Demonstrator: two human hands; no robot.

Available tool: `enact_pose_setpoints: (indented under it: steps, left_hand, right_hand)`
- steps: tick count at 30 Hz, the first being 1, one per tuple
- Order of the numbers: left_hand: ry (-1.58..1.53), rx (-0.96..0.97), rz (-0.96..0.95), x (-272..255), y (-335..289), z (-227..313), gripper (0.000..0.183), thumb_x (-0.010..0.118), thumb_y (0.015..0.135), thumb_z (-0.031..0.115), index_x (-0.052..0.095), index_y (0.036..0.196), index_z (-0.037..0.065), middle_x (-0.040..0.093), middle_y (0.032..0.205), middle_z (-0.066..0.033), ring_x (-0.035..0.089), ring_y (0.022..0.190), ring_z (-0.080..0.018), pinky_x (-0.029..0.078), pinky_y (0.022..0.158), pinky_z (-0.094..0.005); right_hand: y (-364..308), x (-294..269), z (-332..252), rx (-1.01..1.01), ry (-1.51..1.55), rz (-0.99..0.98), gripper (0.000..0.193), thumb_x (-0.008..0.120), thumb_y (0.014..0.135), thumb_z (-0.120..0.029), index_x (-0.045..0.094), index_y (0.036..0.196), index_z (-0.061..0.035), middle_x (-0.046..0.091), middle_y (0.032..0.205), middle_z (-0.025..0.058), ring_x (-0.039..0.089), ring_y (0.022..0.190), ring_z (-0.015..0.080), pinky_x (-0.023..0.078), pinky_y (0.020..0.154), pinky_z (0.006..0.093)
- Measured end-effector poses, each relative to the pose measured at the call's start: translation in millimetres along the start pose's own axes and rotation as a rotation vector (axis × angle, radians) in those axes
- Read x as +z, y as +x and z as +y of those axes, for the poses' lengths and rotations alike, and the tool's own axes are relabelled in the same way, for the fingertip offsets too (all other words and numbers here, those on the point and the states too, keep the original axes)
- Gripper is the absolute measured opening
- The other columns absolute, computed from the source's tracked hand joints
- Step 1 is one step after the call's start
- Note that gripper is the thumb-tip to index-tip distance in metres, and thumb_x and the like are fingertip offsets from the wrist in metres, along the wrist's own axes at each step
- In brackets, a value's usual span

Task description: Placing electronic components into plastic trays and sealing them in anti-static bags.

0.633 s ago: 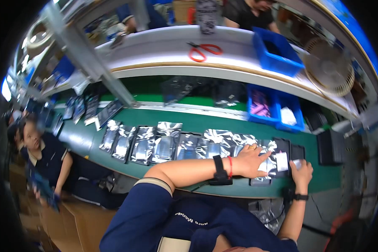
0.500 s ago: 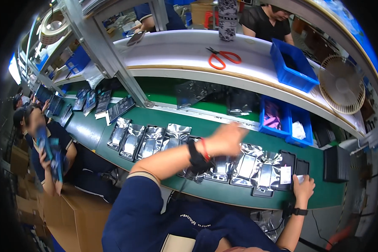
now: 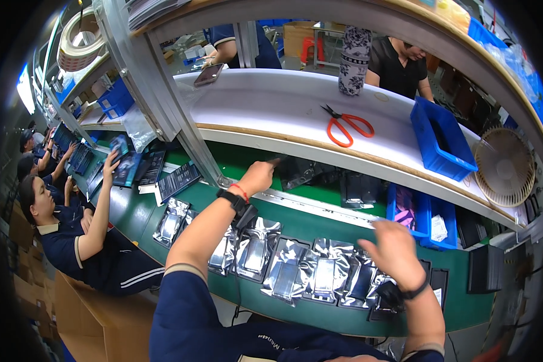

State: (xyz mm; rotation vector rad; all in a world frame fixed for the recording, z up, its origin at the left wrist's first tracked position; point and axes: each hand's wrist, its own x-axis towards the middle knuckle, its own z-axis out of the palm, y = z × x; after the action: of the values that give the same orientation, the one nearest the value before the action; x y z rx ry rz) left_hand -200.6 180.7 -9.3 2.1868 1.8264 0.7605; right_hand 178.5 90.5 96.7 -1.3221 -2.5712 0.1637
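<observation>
My left hand (image 3: 256, 177) reaches over the table's back rail to the left edge of several dark, shiny plastic bags (image 3: 304, 174) under the shelf. Its fingers are closed, with something dark at their tips that I cannot make out. My right hand (image 3: 393, 252), smeared by motion, is raised above the right part of a row of silvery bags on black trays. Its thumb stands apart and no object shows in it. One silvery bag (image 3: 286, 271) lies in the middle of the row, and another bag (image 3: 254, 250) sits beside my left forearm.
Orange-handled scissors (image 3: 349, 128), a patterned bottle (image 3: 355, 63) and a blue bin (image 3: 441, 142) stand on the shelf. Below are small blue bins (image 3: 408, 208) with pink and white pieces. A fan (image 3: 504, 166) is at right. A co-worker (image 3: 72, 235) sits at left, handling dark boxes.
My left hand has moved from above the row to the dark bags at the back. My right hand has left the trays at the right end and risen leftward. The view has shifted.
</observation>
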Motion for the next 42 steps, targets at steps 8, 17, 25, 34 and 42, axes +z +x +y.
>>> enact_pose_setpoints:
  steps: [8, 17, 25, 34, 42]
  left_hand:
    - [-0.182, -0.004, 0.141, -62, -80, 60, 0.030, 0.047, 0.089, 0.003, 0.054, 0.116, -0.005, 0.059, 0.102, -0.0295, 0.057, 0.097, -0.0431, 0.047, 0.082, -0.0441]
    - [-0.256, -0.251, -0.085, -86, -124, 143, 0.031, 0.047, 0.088, -0.002, 0.053, 0.118, -0.005, 0.061, 0.111, -0.0232, 0.060, 0.101, -0.0367, 0.048, 0.085, -0.0363]
    - [-0.161, 0.537, 0.002, -30, -143, 279, 0.040, 0.054, 0.077, -0.007, 0.053, 0.117, -0.009, 0.058, 0.116, -0.0262, 0.057, 0.109, -0.0369, 0.047, 0.094, -0.0396]
    - [0.224, 0.586, -0.275, 163, -136, 426, 0.051, 0.050, 0.085, 0.022, 0.044, 0.127, -0.007, 0.043, 0.133, -0.0282, 0.048, 0.119, -0.0426, 0.044, 0.090, -0.0527]
    - [0.211, 0.435, -0.471, 207, -118, 430, 0.100, 0.050, 0.077, 0.070, 0.023, 0.143, 0.000, 0.019, 0.148, -0.0266, 0.018, 0.136, -0.0444, 0.015, 0.107, -0.0563]
  right_hand:
    - [214, 162, -48, -0.378, -0.133, -0.025, 0.046, 0.051, 0.080, -0.008, 0.049, 0.125, -0.0027, 0.043, 0.134, 0.0159, 0.036, 0.129, 0.0327, 0.031, 0.105, 0.0437]
    - [180, 148, -39, -0.487, -0.220, 0.002, 0.025, 0.055, 0.076, -0.011, 0.064, 0.095, 0.0009, 0.064, 0.093, 0.0168, 0.063, 0.089, 0.0274, 0.049, 0.081, 0.0388]
    - [-53, 20, 44, -0.215, 0.313, 0.557, 0.038, 0.056, 0.078, 0.004, 0.058, 0.115, -0.0013, 0.064, 0.110, 0.0159, 0.064, 0.098, 0.0301, 0.052, 0.084, 0.0371]
    - [-266, 7, 164, 0.127, -0.195, 0.402, 0.034, 0.057, 0.077, 0.001, 0.061, 0.111, -0.0041, 0.062, 0.115, 0.0135, 0.058, 0.110, 0.0309, 0.043, 0.095, 0.0445]
    - [-285, 30, 178, 0.299, 0.101, 0.160, 0.057, 0.070, 0.074, -0.033, 0.056, 0.123, -0.0077, 0.049, 0.134, 0.0139, 0.038, 0.128, 0.0360, 0.026, 0.107, 0.0498]
